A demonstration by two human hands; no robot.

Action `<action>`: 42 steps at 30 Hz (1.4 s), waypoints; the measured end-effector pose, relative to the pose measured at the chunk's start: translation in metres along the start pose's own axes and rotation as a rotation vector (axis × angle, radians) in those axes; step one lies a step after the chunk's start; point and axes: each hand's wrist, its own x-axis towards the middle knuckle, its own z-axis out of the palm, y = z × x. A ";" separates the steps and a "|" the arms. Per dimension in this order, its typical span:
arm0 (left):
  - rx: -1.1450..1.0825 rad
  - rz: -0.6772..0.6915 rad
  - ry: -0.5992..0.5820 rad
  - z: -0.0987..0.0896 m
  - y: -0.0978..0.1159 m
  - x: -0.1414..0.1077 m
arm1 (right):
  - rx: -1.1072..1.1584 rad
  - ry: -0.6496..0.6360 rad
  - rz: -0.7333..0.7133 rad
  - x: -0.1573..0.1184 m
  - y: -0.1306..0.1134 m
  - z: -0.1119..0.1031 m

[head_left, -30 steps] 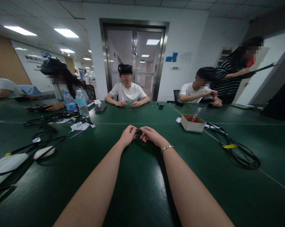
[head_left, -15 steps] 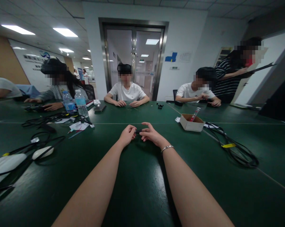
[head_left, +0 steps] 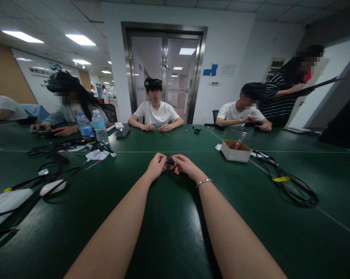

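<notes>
A small dark piece (head_left: 169,161), too small to name, is held between my two hands just above the green table (head_left: 169,217). My left hand (head_left: 157,166) is closed, thumb and fingers pinching the piece's left end. On the other end, my right hand (head_left: 185,164) has its thumb and index finger brought together, the remaining fingers curled below. The fingers cover both ends of the piece, so its full shape is hidden.
To the right stand an open cardboard box (head_left: 235,151) with a clear and red tube (head_left: 240,140) and a coiled black cable (head_left: 297,188). On the left lie cables, a white mouse (head_left: 53,187) and papers (head_left: 97,155), near two water bottles (head_left: 100,128). Several people sit opposite.
My right index finger, raised and apart before, has come down onto the dark piece. My left hand has stayed in place.
</notes>
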 end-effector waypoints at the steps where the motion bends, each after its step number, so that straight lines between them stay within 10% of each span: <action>1: 0.003 0.002 0.000 0.000 0.001 0.000 | 0.003 -0.010 -0.020 0.000 0.001 0.000; 42: -0.117 -0.097 -0.069 0.000 0.012 -0.003 | 0.037 -0.015 -0.053 0.000 0.002 -0.003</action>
